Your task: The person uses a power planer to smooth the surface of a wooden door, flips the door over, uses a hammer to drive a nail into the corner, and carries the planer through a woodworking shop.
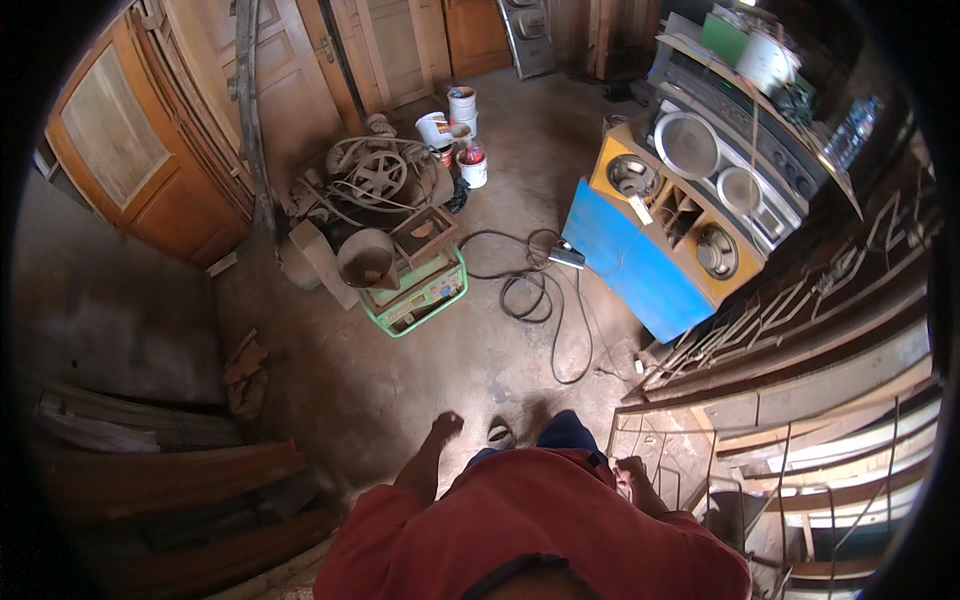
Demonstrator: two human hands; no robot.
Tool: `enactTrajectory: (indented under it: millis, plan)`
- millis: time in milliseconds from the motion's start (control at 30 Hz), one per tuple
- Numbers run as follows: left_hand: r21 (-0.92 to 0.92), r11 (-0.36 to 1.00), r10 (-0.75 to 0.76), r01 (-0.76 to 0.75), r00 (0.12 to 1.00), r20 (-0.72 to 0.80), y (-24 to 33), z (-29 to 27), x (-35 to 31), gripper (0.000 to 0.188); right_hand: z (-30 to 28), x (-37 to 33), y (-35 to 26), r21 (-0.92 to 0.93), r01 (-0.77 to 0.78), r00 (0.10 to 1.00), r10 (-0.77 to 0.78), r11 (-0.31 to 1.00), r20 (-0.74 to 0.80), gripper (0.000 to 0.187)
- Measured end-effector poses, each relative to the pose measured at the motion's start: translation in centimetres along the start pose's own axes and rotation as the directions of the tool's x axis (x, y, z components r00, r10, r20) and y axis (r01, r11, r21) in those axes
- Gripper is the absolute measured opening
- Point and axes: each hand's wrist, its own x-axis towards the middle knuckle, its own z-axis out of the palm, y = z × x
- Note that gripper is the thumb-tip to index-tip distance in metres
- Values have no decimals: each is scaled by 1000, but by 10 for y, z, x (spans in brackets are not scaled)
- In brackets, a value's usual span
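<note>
My left hand [448,426] hangs over the concrete floor at my left side, its fingers curled into a loose fist with nothing visible in them. At my right side, my right hand [631,468] is held close to my body with its fingers bent in; a small pale patch shows by them, too small to name. A wooden board [645,440] lies just beside that hand, and I cannot tell whether they touch. My foot in a shoe [500,432] shows between the left hand and my blue-clad knee [567,430].
Ahead on the left stand a green-framed machine [430,300] and a compressor with a spoked wheel [380,180]. Paint buckets [472,168] are behind them. A black cable [550,310] loops across the floor. A blue speaker cabinet [635,265] stands right. Wooden doors [130,130] lean far left.
</note>
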Motion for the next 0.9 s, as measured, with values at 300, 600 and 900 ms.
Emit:
enactTrajectory:
  millis: [300,600,900]
  plan:
    - [110,980,-129,167,947,-296,103,-88,166,33,-105,156,-118,772,475,818,-535,423,-211,10]
    - [-350,805,-536,478,840,-87,185,-136,156,19,-342,260,-318,108,835,548,-796,540,-258,23]
    - [-208,976,-36,58,993,108,376,-148,291,14,-504,254,-513,-675,682,146,-957,281,-251,24]
